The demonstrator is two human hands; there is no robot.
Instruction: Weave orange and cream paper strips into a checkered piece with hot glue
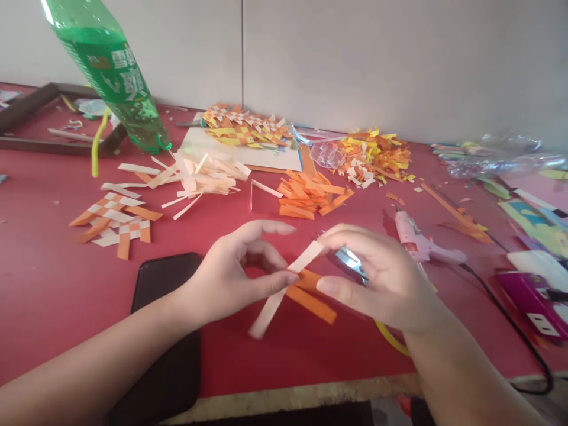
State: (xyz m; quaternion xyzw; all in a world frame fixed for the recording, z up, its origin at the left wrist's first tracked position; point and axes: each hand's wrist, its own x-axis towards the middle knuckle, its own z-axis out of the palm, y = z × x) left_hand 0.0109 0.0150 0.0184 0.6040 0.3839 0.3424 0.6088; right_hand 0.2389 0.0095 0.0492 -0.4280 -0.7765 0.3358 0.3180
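My left hand point(231, 272) pinches a pale paper strip point(284, 290) where it crosses an orange paper strip point(313, 302), thumb and fingers closed on the crossing. My right hand point(381, 278) grips the upper end of the pale strip with its fingertips and has a pair of scissors point(350, 263) tucked in the palm, blades showing. Both strips hang just above the red table point(66, 284), near its front edge.
A black phone point(164, 284) lies under my left forearm. Behind are woven paper pieces point(115, 222), piles of pale strips point(204, 174) and orange strips point(306, 198), a pink glue gun point(417, 239) with cord, a green bottle point(110, 71), a purple box point(532, 299).
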